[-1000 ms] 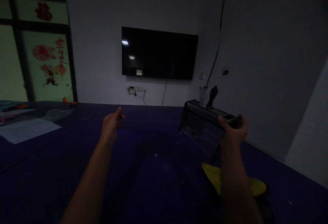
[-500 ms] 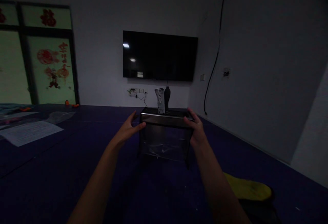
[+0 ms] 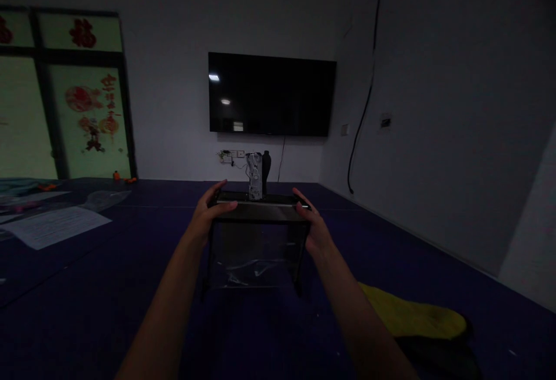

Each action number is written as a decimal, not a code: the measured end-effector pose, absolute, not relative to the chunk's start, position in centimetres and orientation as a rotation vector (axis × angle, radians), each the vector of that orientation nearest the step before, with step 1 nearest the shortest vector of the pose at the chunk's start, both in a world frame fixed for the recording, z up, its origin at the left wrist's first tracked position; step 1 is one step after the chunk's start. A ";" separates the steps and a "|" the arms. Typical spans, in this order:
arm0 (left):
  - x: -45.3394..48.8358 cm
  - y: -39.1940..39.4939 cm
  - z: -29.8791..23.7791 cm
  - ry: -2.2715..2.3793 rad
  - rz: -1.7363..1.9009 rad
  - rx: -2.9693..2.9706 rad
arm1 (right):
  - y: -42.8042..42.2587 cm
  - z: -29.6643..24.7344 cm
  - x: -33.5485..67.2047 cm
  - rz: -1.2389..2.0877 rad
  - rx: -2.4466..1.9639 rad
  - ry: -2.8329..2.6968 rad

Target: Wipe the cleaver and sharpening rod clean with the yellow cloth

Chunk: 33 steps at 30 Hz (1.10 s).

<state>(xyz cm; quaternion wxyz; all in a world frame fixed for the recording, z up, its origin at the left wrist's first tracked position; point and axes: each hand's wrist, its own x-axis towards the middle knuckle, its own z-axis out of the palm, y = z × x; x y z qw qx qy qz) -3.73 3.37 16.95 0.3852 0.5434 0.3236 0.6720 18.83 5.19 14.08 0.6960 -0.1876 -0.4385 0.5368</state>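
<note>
A small dark table (image 3: 263, 214) with thin legs stands low in front of me. My left hand (image 3: 205, 215) grips its left end, thumb across the top front edge. At the opposite end my right hand (image 3: 317, 229) is closed round the corner, thumb also on the front edge. On the tabletop stand an upright grey-and-white patterned block-like piece (image 3: 255, 178) and, just behind it to the right, a dark vase-shaped object (image 3: 266, 165). Crumpled clear plastic (image 3: 247, 273) shows between the legs.
A yellow and black cloth-like item (image 3: 412, 313) lies on the dark blue floor (image 3: 130, 310) at right. Papers (image 3: 56, 226) and a clear bag (image 3: 104, 199) are at left. A television (image 3: 271, 95) hangs on the far wall; a loose cable (image 3: 362, 119) hangs at right.
The small table has shifted left and nearer, carrying the two upright pieces along. My left hand, earlier with fingers spread at its corner, has closed on the end; the right hand moved left with it.
</note>
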 end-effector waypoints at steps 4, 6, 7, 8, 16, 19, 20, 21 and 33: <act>-3.3 3.5 17.0 0.820 1.831 1.341 | 5.8 13.5 18.4 1.194 -0.468 -0.984; -3.5 3.8 17.0 0.843 1.873 1.335 | 6.3 13.1 18.3 1.158 -0.496 -0.989; -3.7 3.9 17.0 0.865 1.897 1.332 | 6.6 12.9 18.3 1.122 -0.504 -0.983; -4.0 4.2 16.9 0.895 1.922 1.329 | 6.8 12.8 18.4 1.079 -0.513 -0.970; -6.6 7.1 14.8 1.164 2.349 1.249 | 8.0 13.0 21.9 0.951 -0.610 -0.920; -8.2 8.2 13.5 1.291 2.527 1.227 | 8.1 13.1 22.8 0.944 -0.590 -0.885; -8.8 8.4 13.2 1.348 2.577 1.228 | 8.2 13.2 23.0 0.947 -0.581 -0.873; -9.5 8.6 12.8 1.403 2.619 1.240 | 8.2 13.2 23.1 0.951 -0.573 -0.862; -15.2 9.1 9.7 1.689 2.725 1.192 | 8.5 12.2 23.0 0.972 -0.622 -0.825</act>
